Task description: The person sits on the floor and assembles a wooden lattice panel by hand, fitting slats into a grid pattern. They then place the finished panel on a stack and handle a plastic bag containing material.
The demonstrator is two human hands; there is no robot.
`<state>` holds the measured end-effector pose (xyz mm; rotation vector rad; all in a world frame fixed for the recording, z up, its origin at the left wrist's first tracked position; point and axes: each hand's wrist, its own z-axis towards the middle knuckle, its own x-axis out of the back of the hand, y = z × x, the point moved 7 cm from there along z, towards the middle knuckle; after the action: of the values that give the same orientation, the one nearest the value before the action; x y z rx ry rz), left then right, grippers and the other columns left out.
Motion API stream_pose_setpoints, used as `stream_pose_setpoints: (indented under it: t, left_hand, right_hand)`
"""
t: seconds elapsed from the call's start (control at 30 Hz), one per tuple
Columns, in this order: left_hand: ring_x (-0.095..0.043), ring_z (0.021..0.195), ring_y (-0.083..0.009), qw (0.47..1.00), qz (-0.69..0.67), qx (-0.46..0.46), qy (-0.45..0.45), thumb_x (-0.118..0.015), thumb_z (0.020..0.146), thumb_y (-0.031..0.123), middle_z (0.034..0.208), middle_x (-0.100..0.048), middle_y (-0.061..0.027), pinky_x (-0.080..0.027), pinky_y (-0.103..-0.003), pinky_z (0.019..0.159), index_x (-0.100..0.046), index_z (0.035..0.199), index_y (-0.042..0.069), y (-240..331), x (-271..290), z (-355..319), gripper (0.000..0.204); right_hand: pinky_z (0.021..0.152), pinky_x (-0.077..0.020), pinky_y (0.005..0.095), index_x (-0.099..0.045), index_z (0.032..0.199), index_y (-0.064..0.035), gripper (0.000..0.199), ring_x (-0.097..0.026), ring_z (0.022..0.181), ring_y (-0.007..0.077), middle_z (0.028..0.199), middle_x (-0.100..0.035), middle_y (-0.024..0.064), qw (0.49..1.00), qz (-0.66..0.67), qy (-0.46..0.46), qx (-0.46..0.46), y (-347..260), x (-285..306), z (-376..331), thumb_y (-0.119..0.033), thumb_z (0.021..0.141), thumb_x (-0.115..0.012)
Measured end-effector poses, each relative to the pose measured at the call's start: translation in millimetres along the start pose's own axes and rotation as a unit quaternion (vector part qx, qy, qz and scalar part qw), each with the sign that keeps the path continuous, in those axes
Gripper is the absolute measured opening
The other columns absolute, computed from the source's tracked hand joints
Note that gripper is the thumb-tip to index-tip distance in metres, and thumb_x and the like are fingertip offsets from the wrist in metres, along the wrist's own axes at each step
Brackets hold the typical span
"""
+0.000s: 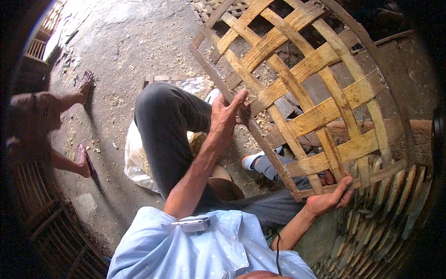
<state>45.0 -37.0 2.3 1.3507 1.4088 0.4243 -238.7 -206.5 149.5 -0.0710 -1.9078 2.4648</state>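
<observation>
A woven bamboo lattice panel (325,114) with a thin wooden frame stands tilted in front of me, filling the upper right. My left hand (225,118) is closed round its left frame edge, thumb pointing up along the near side. At the bottom corner, my right hand (331,196) grips the lower frame edge, with the thumb in front and some fingers showing behind the strips. Through the gaps in the weave I see the floor, part of my leg and a shoe (252,161).
Bamboo strips (371,228) are piled at lower right, by a log (420,139). Another lattice panel (218,8) lies at the far side. A plastic sack (137,162) is beside my bent knee (160,104). Another person's leg (69,163) is at left, near slatted bamboo (51,209). Shavings litter the floor.
</observation>
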Motion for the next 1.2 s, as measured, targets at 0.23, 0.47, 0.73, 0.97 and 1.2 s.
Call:
stream_pose_setpoints:
  t: [0.23, 0.47, 0.73, 0.97, 1.2]
  left_hand:
    - [-0.062, 0.066, -0.0137, 0.991, -0.120, -0.065, -0.008, -0.050, 0.097, 0.030, 0.094, -0.067, -0.0132, -0.059, -0.029, 0.049, -0.046, 0.118, 0.002, -3, 5, 11, 0.035]
    - [-0.066, 0.070, -0.0213, 0.976, -0.216, -0.008, 0.033, -0.053, 0.095, 0.025, 0.095, -0.066, -0.0145, -0.056, -0.031, 0.049, -0.050, 0.118, 0.001, -4, 20, 21, 0.034]
    - [-0.066, 0.063, -0.0248, 0.990, -0.116, -0.014, 0.079, -0.052, 0.095, 0.037, 0.084, -0.064, -0.0154, -0.053, -0.035, 0.049, -0.053, 0.111, 0.003, -10, 35, 25, 0.038]
    - [-0.064, 0.060, -0.0245, 0.975, -0.201, 0.000, 0.093, -0.055, 0.094, 0.048, 0.080, -0.061, -0.0125, -0.052, -0.036, 0.051, -0.052, 0.105, 0.003, 2, 25, 21, 0.046]
    - [-0.064, 0.060, -0.0256, 0.981, -0.186, 0.000, 0.061, -0.057, 0.092, 0.039, 0.081, -0.060, -0.0116, -0.053, -0.035, 0.051, -0.054, 0.107, 0.004, -11, 33, 32, 0.039]
  right_hand:
    - [0.090, -0.0515, 0.0412, -0.063, 0.108, 0.0062, 0.039, -0.061, 0.105, 0.0268, 0.113, -0.063, 0.0185, 0.999, -0.031, -0.025, 0.030, -2, 0, 4, -0.031, 0.096, -0.061]
    - [0.072, -0.0559, 0.0357, -0.063, 0.107, 0.0036, 0.039, -0.063, 0.092, 0.0236, 0.110, -0.062, 0.0161, 0.996, -0.045, 0.011, 0.072, -1, 2, 10, -0.034, 0.098, -0.058]
    - [0.080, -0.0536, 0.0379, -0.063, 0.104, 0.0035, 0.036, -0.061, 0.096, 0.0232, 0.107, -0.062, 0.0141, 0.995, -0.047, -0.018, 0.084, -2, 4, 18, -0.031, 0.099, -0.057]
    - [0.073, -0.0529, 0.0352, -0.063, 0.102, 0.0029, 0.036, -0.061, 0.090, 0.0219, 0.103, -0.063, 0.0132, 0.993, -0.063, -0.015, 0.098, -6, 5, 18, -0.033, 0.098, -0.058]
    - [0.064, -0.0533, 0.0306, -0.064, 0.102, 0.0016, 0.038, -0.062, 0.086, 0.0197, 0.104, -0.062, 0.0119, 0.993, -0.075, 0.040, 0.087, -1, 9, 18, -0.036, 0.098, -0.059]
